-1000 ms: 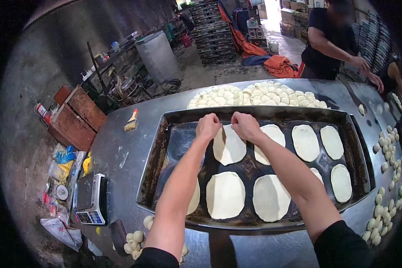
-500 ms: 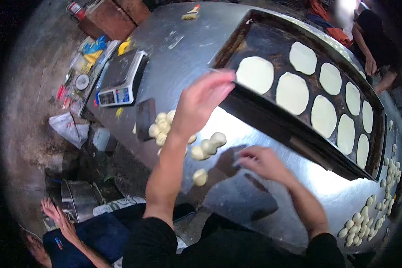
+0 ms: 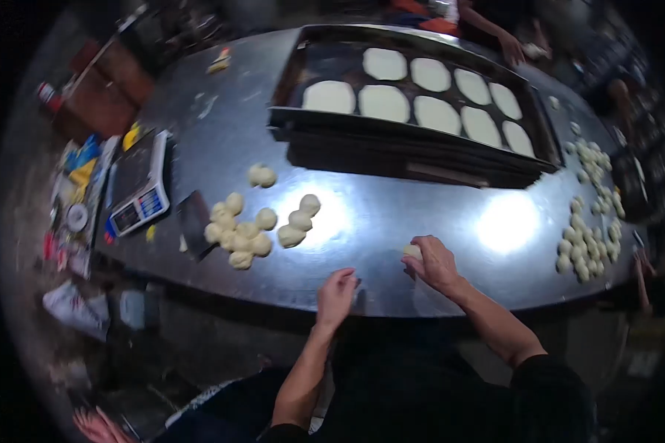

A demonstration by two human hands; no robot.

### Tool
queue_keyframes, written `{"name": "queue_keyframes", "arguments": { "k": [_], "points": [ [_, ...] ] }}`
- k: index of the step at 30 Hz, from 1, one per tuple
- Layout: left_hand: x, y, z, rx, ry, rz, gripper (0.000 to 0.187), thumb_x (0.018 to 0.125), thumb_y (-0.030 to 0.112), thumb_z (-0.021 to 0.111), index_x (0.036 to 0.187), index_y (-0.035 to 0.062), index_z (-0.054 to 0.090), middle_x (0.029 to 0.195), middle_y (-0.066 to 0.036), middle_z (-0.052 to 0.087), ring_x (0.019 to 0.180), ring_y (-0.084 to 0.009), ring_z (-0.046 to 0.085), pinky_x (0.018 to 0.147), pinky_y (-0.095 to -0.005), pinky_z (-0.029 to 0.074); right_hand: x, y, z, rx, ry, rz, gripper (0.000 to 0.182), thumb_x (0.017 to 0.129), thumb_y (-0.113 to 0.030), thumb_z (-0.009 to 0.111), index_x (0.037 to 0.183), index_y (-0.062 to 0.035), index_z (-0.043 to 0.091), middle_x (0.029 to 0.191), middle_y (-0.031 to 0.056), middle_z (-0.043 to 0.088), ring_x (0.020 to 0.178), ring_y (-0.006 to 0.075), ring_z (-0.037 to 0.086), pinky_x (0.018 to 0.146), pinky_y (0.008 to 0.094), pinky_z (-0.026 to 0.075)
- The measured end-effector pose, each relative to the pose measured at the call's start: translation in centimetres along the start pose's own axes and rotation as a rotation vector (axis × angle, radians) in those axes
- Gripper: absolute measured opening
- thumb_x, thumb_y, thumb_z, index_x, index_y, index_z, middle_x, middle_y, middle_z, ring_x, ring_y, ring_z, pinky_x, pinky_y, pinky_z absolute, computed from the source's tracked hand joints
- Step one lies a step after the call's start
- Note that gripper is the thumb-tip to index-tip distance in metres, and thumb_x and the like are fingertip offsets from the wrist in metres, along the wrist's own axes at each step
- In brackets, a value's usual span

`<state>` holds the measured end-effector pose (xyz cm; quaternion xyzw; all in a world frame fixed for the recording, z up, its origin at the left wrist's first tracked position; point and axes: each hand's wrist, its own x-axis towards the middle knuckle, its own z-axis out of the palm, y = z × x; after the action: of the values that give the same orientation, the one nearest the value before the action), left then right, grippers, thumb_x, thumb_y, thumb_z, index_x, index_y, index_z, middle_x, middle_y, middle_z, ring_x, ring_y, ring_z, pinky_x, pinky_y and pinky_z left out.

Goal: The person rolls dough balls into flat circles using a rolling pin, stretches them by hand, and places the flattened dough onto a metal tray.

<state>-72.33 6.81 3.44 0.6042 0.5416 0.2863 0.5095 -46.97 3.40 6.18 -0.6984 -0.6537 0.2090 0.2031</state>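
Note:
My right hand (image 3: pixel 437 264) is closed around a pale dough ball (image 3: pixel 412 252) near the front of the metal table. Left of it, my left hand (image 3: pixel 336 297) is over the table's front edge, fingers loosely curved and apart from the thumb, with nothing visible in it. A short row of dough balls (image 3: pixel 300 219) lies beyond my left hand. Farther left is a cluster of dough balls (image 3: pixel 238 235), with a small pair of dough pieces (image 3: pixel 261 175) behind it. The dark baking tray (image 3: pixel 421 131) at the back bears several flattened dough rounds (image 3: pixel 383 103).
A digital scale (image 3: pixel 142 184) stands at the table's left end, beside a dark flat scraper-like blade (image 3: pixel 194 224). A brush (image 3: pixel 219 60) lies at the back left. Many small dough pieces (image 3: pixel 584 247) cover the right end. Other people's hands (image 3: pixel 510 48) show behind the tray and at lower left.
My left hand has come down from the tray's edge towards the table's front. A dough ball now shows in my right hand. The view has turned, shifting the tray upward and left.

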Motion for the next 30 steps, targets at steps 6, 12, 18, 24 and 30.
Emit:
{"name": "queue_keyframes", "arguments": {
  "k": [6, 12, 18, 24, 30],
  "points": [
    [2.1, 1.7, 11.8, 0.7, -0.292, 0.826, 0.046, 0.089, 0.023, 0.059, 0.127, -0.002, 0.053, 0.14, -0.021, 0.047, 0.13, -0.0338, 0.044, 0.109, -0.0506, 0.031, -4.5, 3.1, 0.0, 0.028, 0.048, 0.19, 0.051, 0.096, -0.036, 0.052, 0.135, -0.004, 0.047, 0.133, 0.0234, 0.051, 0.123, 0.0398, 0.047, 0.103, 0.0466, 0.04],
    [3.0, -0.3, 11.4, 1.003, -0.539, 0.828, 0.068, 0.092, 0.038, 0.052, 0.144, -0.002, 0.036, 0.153, -0.021, 0.03, 0.144, -0.0352, 0.026, 0.117, -0.053, 0.017, -7.3, 5.3, 4.1, -0.324, -0.095, -0.031, 0.073, 0.094, -0.045, 0.05, 0.148, 0.0001, 0.03, 0.156, 0.0207, 0.024, 0.146, 0.0349, 0.02, 0.113, 0.0602, 0.016],
    [2.8, 4.0, 11.5, 1.039, -0.6, 0.662, 0.07, 0.094, 0.042, 0.052, 0.144, -0.0034, 0.035, 0.152, -0.022, 0.03, 0.143, -0.0362, 0.025, 0.116, -0.054, 0.019, -3.4, 9.4, -3.2, -0.004, -0.272, 0.14, 0.057, 0.095, -0.043, 0.052, 0.137, -0.0045, 0.048, 0.147, 0.0188, 0.04, 0.137, 0.0337, 0.037, 0.112, 0.0521, 0.027],
    [3.2, 2.5, 16.3, 0.857, -0.626, 0.719, 0.08, 0.09, 0.049, 0.058, 0.144, -0.0031, 0.033, 0.152, -0.026, 0.025, 0.142, -0.0445, 0.021, 0.116, -0.0556, 0.017, 9.8, 17.2, -6.8, -0.372, 0.327, -0.143, 0.035, 0.09, -0.019, 0.061, 0.12, -0.0032, 0.059, 0.113, 0.0137, 0.061, 0.106, 0.0308, 0.056, 0.094, 0.0433, 0.041],
    [2.3, 3.3, 16.0, 0.739, -0.623, 0.683, 0.083, 0.089, 0.052, 0.058, 0.146, -0.003, 0.031, 0.154, -0.027, 0.022, 0.144, -0.0428, 0.016, 0.116, -0.0561, 0.016, 5.5, 16.5, -2.6, -0.375, 0.315, -0.125, 0.049, 0.088, -0.01, 0.055, 0.137, -0.0136, 0.05, 0.118, 0.014, 0.057, 0.11, 0.032, 0.054, 0.096, 0.0459, 0.039]
  ]
}}
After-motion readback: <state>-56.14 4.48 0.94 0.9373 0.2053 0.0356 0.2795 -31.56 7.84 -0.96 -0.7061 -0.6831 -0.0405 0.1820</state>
